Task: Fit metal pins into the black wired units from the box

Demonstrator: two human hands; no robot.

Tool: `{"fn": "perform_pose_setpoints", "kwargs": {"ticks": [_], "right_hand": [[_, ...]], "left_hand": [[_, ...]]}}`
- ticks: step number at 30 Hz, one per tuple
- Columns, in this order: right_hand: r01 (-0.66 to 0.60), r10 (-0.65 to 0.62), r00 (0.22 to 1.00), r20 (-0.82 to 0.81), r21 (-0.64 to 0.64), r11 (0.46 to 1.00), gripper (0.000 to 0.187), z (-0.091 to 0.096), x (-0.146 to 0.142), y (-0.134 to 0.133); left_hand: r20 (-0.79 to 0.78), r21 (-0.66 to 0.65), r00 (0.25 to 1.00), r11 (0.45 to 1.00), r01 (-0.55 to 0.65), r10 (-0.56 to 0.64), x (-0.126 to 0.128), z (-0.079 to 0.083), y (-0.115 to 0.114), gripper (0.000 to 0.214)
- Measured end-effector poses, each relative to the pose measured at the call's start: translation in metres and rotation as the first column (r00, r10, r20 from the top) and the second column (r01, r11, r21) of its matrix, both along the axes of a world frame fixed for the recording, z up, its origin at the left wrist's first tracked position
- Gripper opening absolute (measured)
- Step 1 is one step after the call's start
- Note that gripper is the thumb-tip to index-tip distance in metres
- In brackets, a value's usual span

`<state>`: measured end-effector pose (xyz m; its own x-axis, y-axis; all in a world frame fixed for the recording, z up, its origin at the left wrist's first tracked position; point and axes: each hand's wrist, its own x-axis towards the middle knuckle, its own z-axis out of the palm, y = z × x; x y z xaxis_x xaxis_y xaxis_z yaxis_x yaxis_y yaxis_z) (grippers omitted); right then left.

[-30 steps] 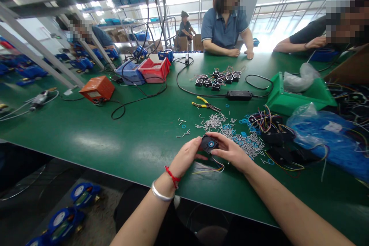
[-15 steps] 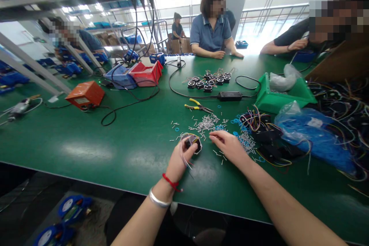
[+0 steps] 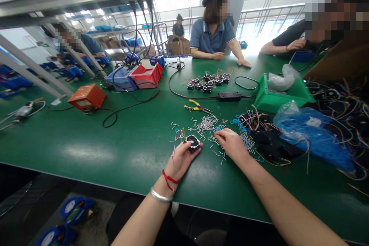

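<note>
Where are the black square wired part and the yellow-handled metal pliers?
Black square wired part (image 3: pixel 194 142): head view, on its upper face.
Yellow-handled metal pliers (image 3: pixel 200 107): head view, near the pivot.

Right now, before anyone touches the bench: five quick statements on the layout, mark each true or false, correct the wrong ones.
1. The left hand holds a black part with thin wires attached. True.
2. The pliers have yellow handles and lie on the green table. True.
3. The right hand grips the pliers. False: its fingertips are at the loose screw-like pieces; whether they pinch one can't be told.
4. The orange box stands to the right of the green bin. False: it stands far to the left of it.
5. The red bin sits beside a blue bin. True.
</note>
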<state>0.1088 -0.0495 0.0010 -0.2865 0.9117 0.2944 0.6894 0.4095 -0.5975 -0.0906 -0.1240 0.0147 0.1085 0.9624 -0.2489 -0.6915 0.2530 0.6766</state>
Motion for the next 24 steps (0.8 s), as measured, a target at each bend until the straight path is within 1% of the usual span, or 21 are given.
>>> {"fn": "perform_pose_setpoints", "kwargs": {"ticks": [2, 4, 7, 9, 11, 14, 16, 18, 22, 24], "right_hand": [[-0.009, 0.007, 0.995, -0.096, -0.021, 1.0, 0.017, 0.005, -0.001, -0.003], [-0.057, 0.031, 0.973, -0.229, -0.106, 0.993, 0.018, 0.011, -0.005, -0.007], [-0.193, 0.074, 0.914, -0.398, -0.267, 0.944, 0.02, 0.02, -0.013, -0.015], [-0.283, 0.106, 0.883, -0.457, -0.34, 0.897, 0.022, 0.025, -0.017, -0.019], [-0.373, 0.126, 0.845, -0.519, -0.405, 0.835, 0.024, 0.027, -0.019, -0.022], [-0.513, 0.124, 0.763, -0.635, -0.477, 0.713, 0.026, 0.027, -0.02, -0.022], [-0.56, 0.116, 0.732, -0.671, -0.497, 0.662, 0.026, 0.025, -0.019, -0.021], [-0.565, 0.106, 0.733, -0.672, -0.513, 0.646, 0.026, 0.023, -0.018, -0.02], [-0.531, 0.068, 0.759, -0.648, -0.555, 0.64, 0.027, 0.021, -0.018, -0.02], [-0.528, 0.051, 0.758, -0.65, -0.566, 0.633, 0.028, 0.022, -0.018, -0.02]], "left_hand": [[0.015, -0.02, 1.0, 1.0, 0.024, -0.023, 0.001, -0.001, 0.0, 0.023], [0.037, -0.047, 0.998, 0.997, 0.057, -0.055, 0.002, -0.001, -0.001, 0.026], [0.065, -0.075, 0.992, 0.991, 0.108, -0.104, 0.003, 0.0, -0.001, 0.032], [0.082, -0.078, 0.989, 0.989, 0.128, -0.122, 0.003, 0.0, 0.0, 0.033], [0.098, -0.067, 0.988, 0.989, 0.128, -0.122, 0.003, -0.001, 0.0, 0.032], [0.115, -0.028, 0.99, 0.996, 0.082, -0.078, 0.003, -0.005, 0.001, 0.027], [0.122, -0.006, 0.991, 0.999, 0.052, -0.051, 0.003, -0.006, 0.001, 0.023], [0.126, 0.004, 0.991, 0.999, 0.046, -0.046, 0.003, -0.007, 0.001, 0.021], [0.12, 0.005, 0.991, 0.998, 0.06, -0.06, 0.003, -0.004, 0.0, 0.021], [0.116, 0.001, 0.992, 0.998, 0.059, -0.059, 0.003, -0.002, 0.0, 0.021]]}}
